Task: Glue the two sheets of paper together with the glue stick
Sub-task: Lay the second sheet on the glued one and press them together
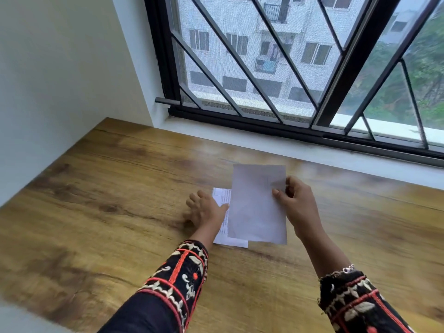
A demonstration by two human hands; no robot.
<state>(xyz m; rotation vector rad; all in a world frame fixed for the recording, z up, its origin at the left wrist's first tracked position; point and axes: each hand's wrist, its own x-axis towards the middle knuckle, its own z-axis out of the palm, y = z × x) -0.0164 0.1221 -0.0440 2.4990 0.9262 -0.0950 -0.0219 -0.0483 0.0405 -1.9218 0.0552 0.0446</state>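
Note:
A plain white sheet (255, 207) is held up above the wooden table (108, 212), pinched at its right edge by my right hand (296, 203). Under it a second sheet with printed text (222, 197) lies flat on the table, mostly covered by the raised sheet. My left hand (204, 209) rests flat on the left part of the printed sheet, fingers spread. No glue stick is in view.
A white window ledge (288, 145) runs along the table's far edge below a black-framed window with a grille (264, 68). A white wall (60, 80) bounds the table's left side. Embroidered dark sleeves cover both forearms.

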